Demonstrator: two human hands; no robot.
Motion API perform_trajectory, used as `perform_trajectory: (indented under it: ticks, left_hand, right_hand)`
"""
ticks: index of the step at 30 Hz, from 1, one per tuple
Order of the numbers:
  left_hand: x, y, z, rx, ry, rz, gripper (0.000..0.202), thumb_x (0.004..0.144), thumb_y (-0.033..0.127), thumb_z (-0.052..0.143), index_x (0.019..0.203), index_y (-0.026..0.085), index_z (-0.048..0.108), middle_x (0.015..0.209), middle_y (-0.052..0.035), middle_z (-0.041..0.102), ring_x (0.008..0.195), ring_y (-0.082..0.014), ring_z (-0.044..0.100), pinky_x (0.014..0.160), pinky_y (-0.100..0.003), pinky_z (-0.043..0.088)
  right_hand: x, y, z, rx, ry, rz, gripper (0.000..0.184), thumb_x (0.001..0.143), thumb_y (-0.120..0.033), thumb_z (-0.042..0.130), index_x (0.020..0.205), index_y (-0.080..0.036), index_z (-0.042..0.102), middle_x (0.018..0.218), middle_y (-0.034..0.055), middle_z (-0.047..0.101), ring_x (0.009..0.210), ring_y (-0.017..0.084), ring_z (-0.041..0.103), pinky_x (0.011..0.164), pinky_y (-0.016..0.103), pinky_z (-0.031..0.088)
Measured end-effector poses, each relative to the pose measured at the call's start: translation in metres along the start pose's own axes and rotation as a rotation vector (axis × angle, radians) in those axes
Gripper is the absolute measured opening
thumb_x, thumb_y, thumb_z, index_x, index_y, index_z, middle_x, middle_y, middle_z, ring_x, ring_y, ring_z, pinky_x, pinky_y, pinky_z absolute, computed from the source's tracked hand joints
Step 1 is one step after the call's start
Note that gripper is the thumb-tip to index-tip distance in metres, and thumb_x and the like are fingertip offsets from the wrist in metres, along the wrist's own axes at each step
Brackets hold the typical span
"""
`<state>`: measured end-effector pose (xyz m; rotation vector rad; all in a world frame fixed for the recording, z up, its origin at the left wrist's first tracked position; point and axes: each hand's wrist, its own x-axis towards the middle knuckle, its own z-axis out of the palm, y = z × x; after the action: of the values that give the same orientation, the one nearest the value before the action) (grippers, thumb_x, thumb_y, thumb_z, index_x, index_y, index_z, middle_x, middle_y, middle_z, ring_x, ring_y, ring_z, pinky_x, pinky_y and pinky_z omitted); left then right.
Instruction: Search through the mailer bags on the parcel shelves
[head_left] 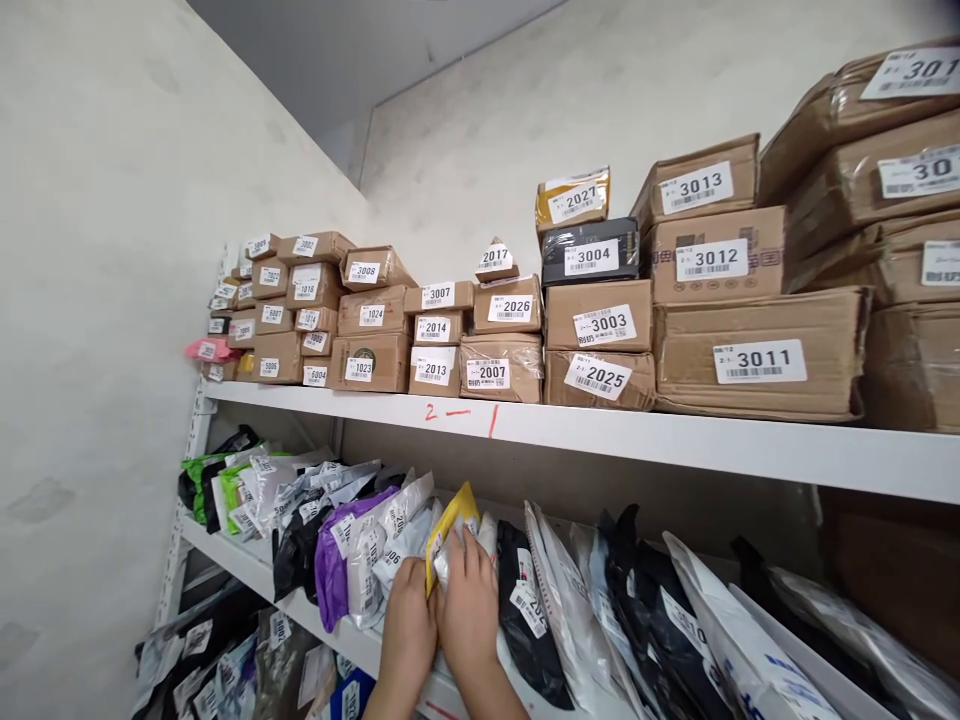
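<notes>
Grip of the left hand curls at the yellow mailer, which stands among bags on the lower shelf; right-hand fingers lie just beside it. Hidden undersides leave it impossible to tell whether either hand grasps. The mailer's label is partly covered. Red "2 — 1" marks the upper shelf; one box reads 3011.

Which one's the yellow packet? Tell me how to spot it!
Find the white shelf edge with the red "2 — 1", then look just below it. By the person's left hand and right hand, the yellow packet stands tilted. Its bright yellow sets it apart from the purple bag farther left and the black bag to the right.
</notes>
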<state>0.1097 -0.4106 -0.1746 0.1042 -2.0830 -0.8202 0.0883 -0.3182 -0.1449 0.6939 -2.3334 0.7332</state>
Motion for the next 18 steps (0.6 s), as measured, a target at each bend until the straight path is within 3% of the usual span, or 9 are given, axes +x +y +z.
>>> perform_trajectory:
  ticks: [3,5,8,11,12,14,16,18]
  left_hand:
    - [-0.016,-0.009,0.007,0.051,0.107,0.074,0.037,0.088,0.024,0.036,0.118,0.014,0.055,0.114,-0.0154,0.060,0.110,-0.0282,0.055,0.098,-0.047,0.047]
    - [-0.026,-0.012,0.002,0.153,0.231,0.083,0.046,0.093,0.031,0.035,0.134,0.014,0.043,0.134,-0.0174,0.050,0.128,-0.0310,0.043,0.109,-0.053,0.037]
    - [-0.029,-0.016,-0.025,0.293,0.551,-0.026,0.060,0.094,0.045,0.037,0.142,0.009,0.033,0.148,-0.0242,0.029,0.142,-0.0371,0.022,0.117,-0.059,0.020]
    - [-0.010,-0.030,-0.061,0.238,0.797,-0.230,0.088,0.088,0.065,0.038,0.148,0.003,0.022,0.152,-0.0298,0.018,0.145,-0.0436,0.011,0.118,-0.062,0.014]
    - [0.000,-0.037,-0.070,0.190,0.790,-0.311,0.095,0.085,0.071,0.036,0.149,0.003,0.019,0.153,-0.0304,0.017,0.144,-0.0465,0.009,0.116,-0.065,0.013]
    - [0.020,-0.048,-0.078,0.103,0.667,-0.473,0.098,0.084,0.075,0.029,0.151,0.005,0.015,0.156,-0.0293,0.015,0.143,-0.0508,0.010,0.113,-0.071,0.013]
    - [0.036,-0.054,-0.074,0.026,0.514,-0.583,0.094,0.085,0.075,0.020,0.151,0.008,0.018,0.157,-0.0258,0.016,0.143,-0.0514,0.010,0.112,-0.073,0.014]
    - [0.045,-0.051,-0.061,-0.020,0.454,-0.636,0.090,0.086,0.073,0.014,0.151,0.011,0.021,0.158,-0.0228,0.019,0.144,-0.0493,0.010,0.112,-0.073,0.014]
  right_hand:
    - [-0.001,0.008,0.014,-0.035,0.010,-0.055,0.059,0.085,-0.003,0.040,0.142,-0.013,0.043,0.150,0.0171,0.041,0.139,0.033,0.038,0.116,0.058,0.032]
    - [-0.006,0.014,0.021,-0.043,0.045,-0.072,0.056,0.086,-0.007,0.044,0.142,-0.012,0.043,0.150,0.0198,0.040,0.139,0.035,0.037,0.115,0.059,0.033]
    - [-0.020,0.022,0.024,-0.031,0.092,-0.100,0.058,0.085,-0.010,0.050,0.143,-0.011,0.041,0.152,0.0231,0.034,0.143,0.037,0.028,0.115,0.058,0.034]
    - [-0.041,0.025,0.020,0.015,0.026,-0.141,0.072,0.082,-0.017,0.057,0.149,-0.019,0.031,0.158,0.0193,0.021,0.146,0.037,0.018,0.111,0.057,0.040]
    - [-0.049,0.025,0.018,0.018,-0.008,-0.140,0.079,0.080,-0.022,0.062,0.150,-0.024,0.028,0.159,0.0174,0.019,0.146,0.038,0.017,0.109,0.059,0.042]
    - [-0.061,0.022,0.017,-0.003,-0.040,-0.114,0.091,0.072,-0.029,0.073,0.150,-0.034,0.027,0.160,0.0143,0.018,0.145,0.041,0.016,0.105,0.064,0.041]
    - [-0.068,0.019,0.018,-0.025,-0.020,-0.080,0.097,0.066,-0.034,0.079,0.149,-0.038,0.029,0.160,0.0130,0.017,0.145,0.043,0.015,0.105,0.066,0.038]
    - [-0.070,0.017,0.020,-0.017,-0.012,-0.060,0.098,0.064,-0.036,0.081,0.148,-0.037,0.030,0.160,0.0128,0.016,0.145,0.043,0.014,0.107,0.065,0.036]
